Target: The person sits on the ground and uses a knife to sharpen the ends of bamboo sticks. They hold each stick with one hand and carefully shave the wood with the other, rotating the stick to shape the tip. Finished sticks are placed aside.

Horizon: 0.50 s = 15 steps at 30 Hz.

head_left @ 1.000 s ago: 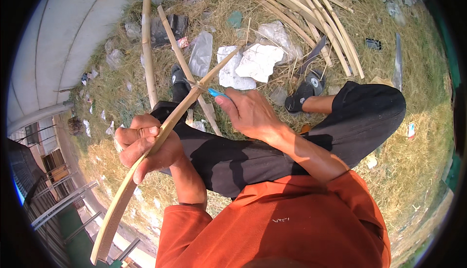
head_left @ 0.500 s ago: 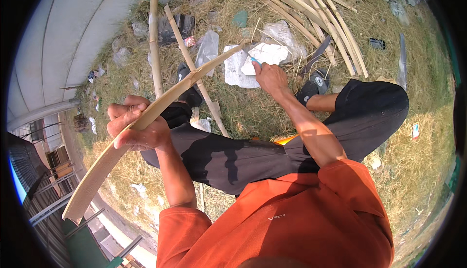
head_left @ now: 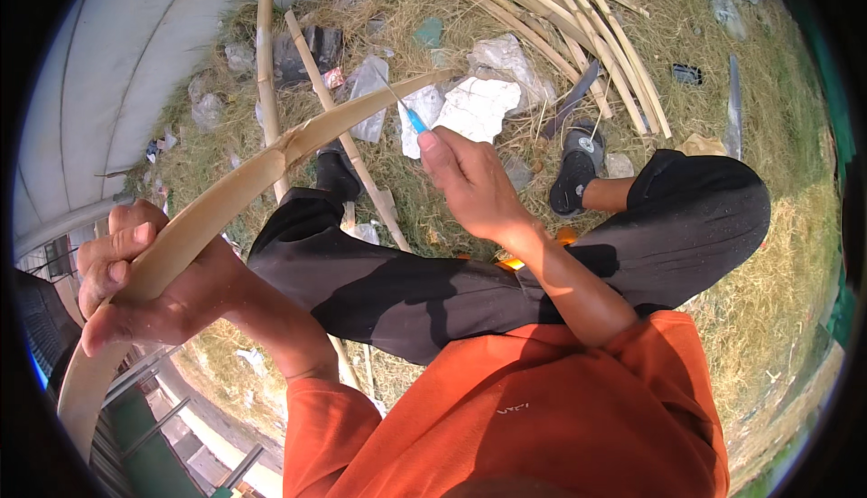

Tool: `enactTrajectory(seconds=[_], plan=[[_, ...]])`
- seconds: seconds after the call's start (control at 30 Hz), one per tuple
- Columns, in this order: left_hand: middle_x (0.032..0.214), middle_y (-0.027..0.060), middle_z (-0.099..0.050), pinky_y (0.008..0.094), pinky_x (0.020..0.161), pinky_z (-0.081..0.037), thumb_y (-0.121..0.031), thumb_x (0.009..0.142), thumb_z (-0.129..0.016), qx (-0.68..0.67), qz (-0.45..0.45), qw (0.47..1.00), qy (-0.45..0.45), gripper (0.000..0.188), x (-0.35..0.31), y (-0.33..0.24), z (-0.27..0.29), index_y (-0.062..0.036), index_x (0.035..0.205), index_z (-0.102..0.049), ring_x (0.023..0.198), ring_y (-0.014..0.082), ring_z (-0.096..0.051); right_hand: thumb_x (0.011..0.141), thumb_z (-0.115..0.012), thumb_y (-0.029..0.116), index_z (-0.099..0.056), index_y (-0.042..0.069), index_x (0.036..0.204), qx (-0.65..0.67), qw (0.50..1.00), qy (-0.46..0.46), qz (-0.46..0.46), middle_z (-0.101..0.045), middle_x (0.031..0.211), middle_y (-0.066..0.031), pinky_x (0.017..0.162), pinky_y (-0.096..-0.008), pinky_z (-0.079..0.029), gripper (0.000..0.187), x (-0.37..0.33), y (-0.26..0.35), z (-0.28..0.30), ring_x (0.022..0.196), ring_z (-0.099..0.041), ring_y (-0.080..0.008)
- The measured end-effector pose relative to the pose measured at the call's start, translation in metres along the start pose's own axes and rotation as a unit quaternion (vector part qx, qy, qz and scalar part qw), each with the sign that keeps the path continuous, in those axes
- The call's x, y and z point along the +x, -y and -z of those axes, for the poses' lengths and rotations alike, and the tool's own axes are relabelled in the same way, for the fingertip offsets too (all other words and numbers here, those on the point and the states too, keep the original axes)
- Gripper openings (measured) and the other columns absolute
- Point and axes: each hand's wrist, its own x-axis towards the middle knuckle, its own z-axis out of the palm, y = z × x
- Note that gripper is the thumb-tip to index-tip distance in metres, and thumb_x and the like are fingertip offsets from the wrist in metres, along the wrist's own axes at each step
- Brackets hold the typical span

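A long, curved split-bamboo strip (head_left: 237, 189) slants across my left side, with a raised node partway along it. My left hand (head_left: 203, 292) is closed around its near part, fingers over one edge and thumb under the other. My right hand (head_left: 470, 177) grips a small knife (head_left: 415, 121) by its blue handle. The thin blade points up and left and reaches the strip close to its far tip; whether it touches cannot be told. Beyond the knife, white broken slabs (head_left: 479, 108) lie on the grass.
Several bamboo strips (head_left: 591, 33) lie piled at the far right. Two bamboo poles, one upright-looking (head_left: 265, 83) and one slanted (head_left: 350, 137), lie ahead of my left leg. A dark blade (head_left: 573, 101) rests near my right foot, a long metal blade (head_left: 734, 110) farther right. A pale wall (head_left: 117, 83) borders the left.
My left hand has moved left and nearer, drawing the bamboo strip with it. My right hand with the knife has shifted left and closer, its blade now by the strip's far part.
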Motion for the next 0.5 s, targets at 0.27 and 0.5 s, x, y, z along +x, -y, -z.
enactTrajectory(seconds=[0.27,0.5], plan=[[0.062,0.0075,-0.045,0.0271,0.051,-0.022,-0.033,0.091,-0.045,-0.046,0.023,0.999,-0.012,0.039,0.034,-0.059,-0.004,-0.0079,0.063,-0.050,0.048,0.0140,-0.027,0.100,-0.038,0.035,-0.048,0.001,0.074,0.032,0.998,-0.061,-0.008,-0.044,0.055,-0.0086,0.049,-0.0354,-0.033,0.043,-0.036,0.003,0.030,0.049,-0.043,-0.0239],[0.062,0.0057,-0.043,0.0246,0.044,-0.017,-0.053,0.096,-0.040,-0.065,-0.021,0.997,0.020,0.055,0.011,-0.085,-0.029,-0.0068,0.068,-0.051,0.047,0.0115,-0.023,0.097,-0.050,0.030,-0.051,-0.001,0.078,0.035,0.996,0.006,0.084,-0.045,0.048,-0.0193,0.043,-0.0434,-0.035,0.037,-0.053,0.055,0.021,0.044,-0.050,-0.0392]])
